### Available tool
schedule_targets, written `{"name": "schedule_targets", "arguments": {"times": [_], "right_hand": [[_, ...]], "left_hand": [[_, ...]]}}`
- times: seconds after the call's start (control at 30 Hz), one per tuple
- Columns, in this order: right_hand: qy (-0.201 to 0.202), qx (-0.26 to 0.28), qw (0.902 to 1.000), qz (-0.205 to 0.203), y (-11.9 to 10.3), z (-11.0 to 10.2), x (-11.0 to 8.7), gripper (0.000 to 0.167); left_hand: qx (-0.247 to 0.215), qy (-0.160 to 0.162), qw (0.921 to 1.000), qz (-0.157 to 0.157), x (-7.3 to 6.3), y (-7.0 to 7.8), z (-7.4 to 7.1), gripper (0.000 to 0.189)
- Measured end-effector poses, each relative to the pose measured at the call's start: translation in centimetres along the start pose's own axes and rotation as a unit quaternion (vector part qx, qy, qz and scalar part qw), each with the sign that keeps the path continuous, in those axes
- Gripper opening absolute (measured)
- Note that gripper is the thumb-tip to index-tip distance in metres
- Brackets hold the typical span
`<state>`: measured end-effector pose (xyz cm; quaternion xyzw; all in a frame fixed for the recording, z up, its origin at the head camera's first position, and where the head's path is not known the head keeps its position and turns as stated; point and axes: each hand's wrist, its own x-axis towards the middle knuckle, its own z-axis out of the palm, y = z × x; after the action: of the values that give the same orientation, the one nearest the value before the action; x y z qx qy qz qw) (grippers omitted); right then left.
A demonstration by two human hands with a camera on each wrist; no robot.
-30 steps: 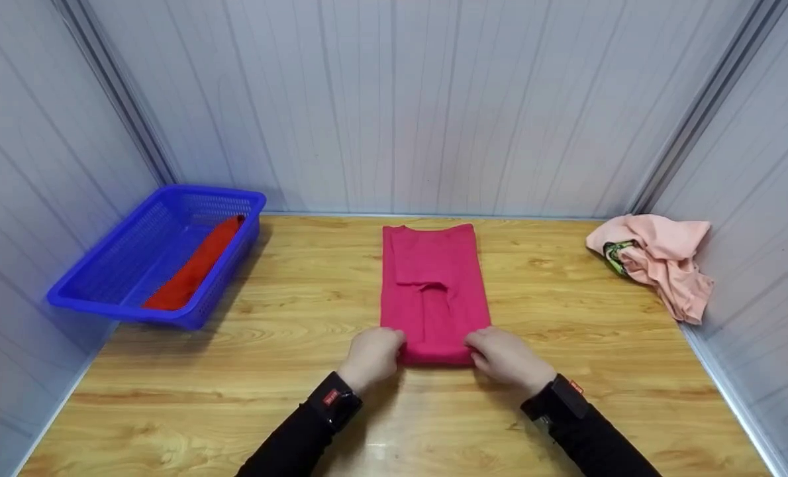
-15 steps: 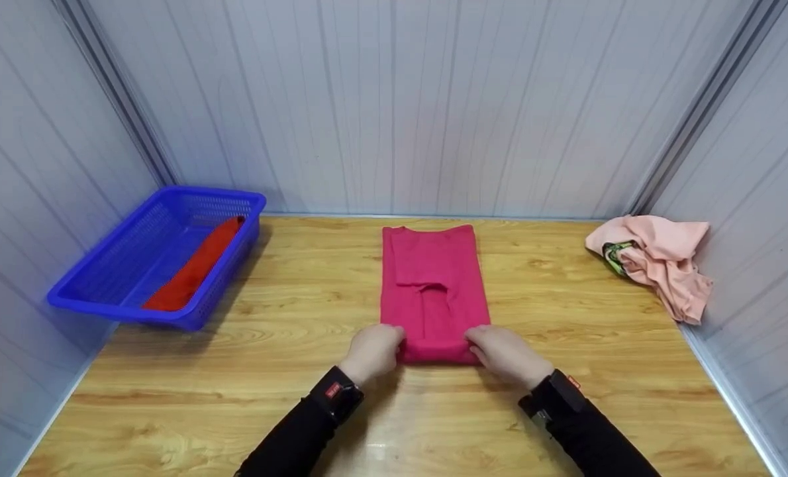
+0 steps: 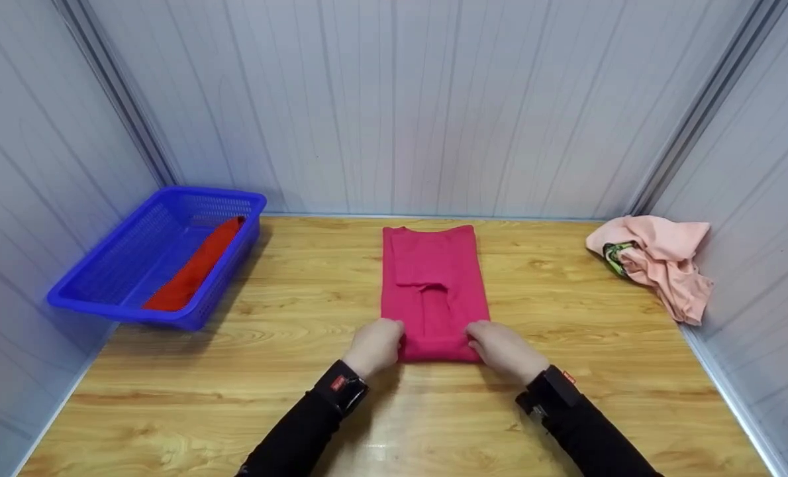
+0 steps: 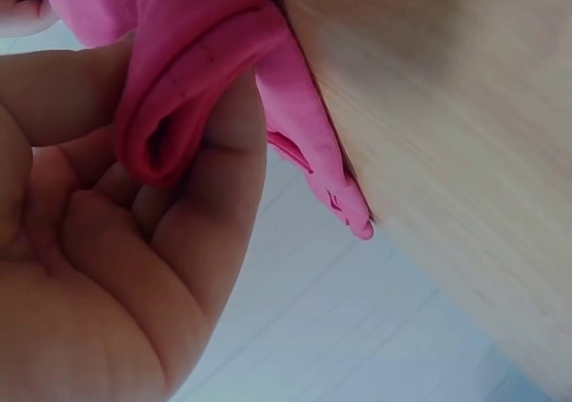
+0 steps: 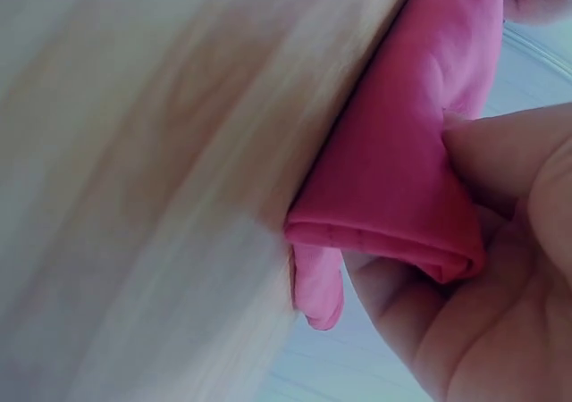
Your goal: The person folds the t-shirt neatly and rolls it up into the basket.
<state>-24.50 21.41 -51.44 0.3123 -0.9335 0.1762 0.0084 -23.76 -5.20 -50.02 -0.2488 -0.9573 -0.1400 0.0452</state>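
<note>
A pink garment (image 3: 434, 265), folded into a long rectangle, lies on the wooden table with its near end turned over into a narrow roll. My left hand (image 3: 375, 346) pinches the left end of that roll. In the left wrist view the thumb and curled fingers (image 4: 228, 152) close round the looped cloth edge (image 4: 170, 107). At the right end, my right hand (image 3: 505, 350) grips the same roll. The right wrist view has the thumb (image 5: 500, 147) pressed on the layered cloth (image 5: 393, 170), with fingers curled beneath it.
A blue plastic basket (image 3: 102, 306) stands at the left, with a folded orange-red cloth (image 3: 198, 268) inside. A crumpled light-pink garment (image 3: 662, 248) with a green print lies against the right wall (image 3: 758, 265). White panel walls (image 3: 420, 112) enclose the table (image 3: 288, 391).
Both hands have shifted slightly forward, away from the body, with the rolled near end of the pink garment. The basket and light-pink garment have stayed in place.
</note>
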Motion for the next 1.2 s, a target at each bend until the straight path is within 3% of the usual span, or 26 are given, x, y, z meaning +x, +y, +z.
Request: {"name": "schedule_targets", "arguments": {"times": [0.23, 0.57, 0.77, 1.0, 1.2], "right_hand": [[0.014, 0.002, 0.9999, 0.006, -0.1, 0.0, 0.1, 0.002], [0.067, -0.050, 0.9965, -0.001, -0.2, 0.0, 0.2, 0.008], [0.114, -0.101, 0.9869, -0.053, -0.2, -0.1, 0.2, 0.017], [0.175, -0.113, 0.9690, -0.133, -0.9, -0.2, 0.1, 0.026], [0.172, -0.127, 0.9665, -0.142, -1.4, 0.2, -0.2, 0.025]], "left_hand": [[0.006, 0.015, 0.9999, 0.006, 0.3, 0.0, 0.2, 0.015], [0.025, 0.026, 0.9993, 0.011, 0.8, -0.1, 0.4, 0.013], [0.049, 0.027, 0.9984, 0.003, 0.9, -0.2, 0.4, 0.009], [0.048, 0.025, 0.9985, 0.004, 1.0, -0.2, 0.5, 0.010], [0.037, 0.025, 0.9990, 0.007, 1.0, -0.3, 0.5, 0.010]]}}
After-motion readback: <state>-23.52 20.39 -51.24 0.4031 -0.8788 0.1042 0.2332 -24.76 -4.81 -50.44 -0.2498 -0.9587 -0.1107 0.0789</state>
